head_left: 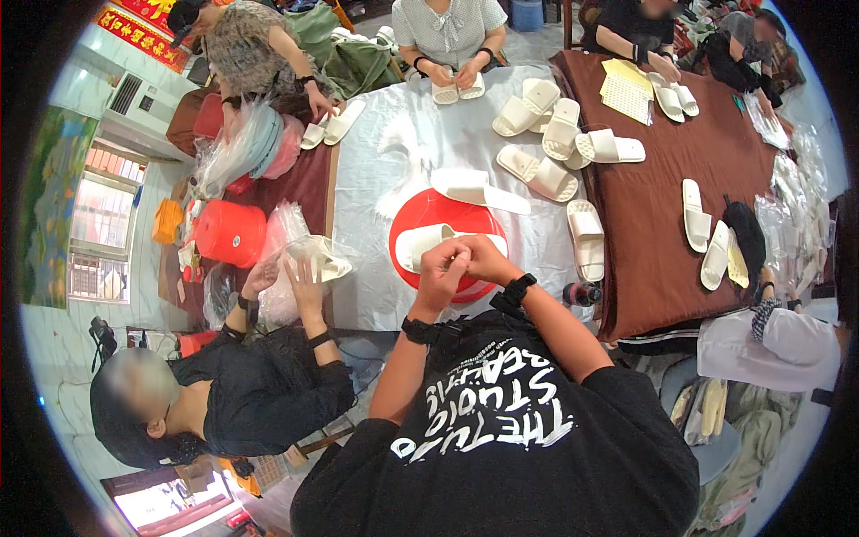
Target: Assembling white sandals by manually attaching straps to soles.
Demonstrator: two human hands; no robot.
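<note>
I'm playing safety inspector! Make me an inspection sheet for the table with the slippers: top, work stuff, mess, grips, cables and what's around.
Surface: silver-grey cover; brown cloth to its right.
Job's things: white slipper on a red round surface; another slipper across its far edge; more slippers to the right.
Clutter: red bucket and clear plastic bags on the left; dark bottle on the right.
Grips: left grip and right grip together, fingers curled; can't tell whether they hold anything.
Cables: nothing seen on the silver-grey cover.
Surroundings: co-workers around; window at left.
</note>
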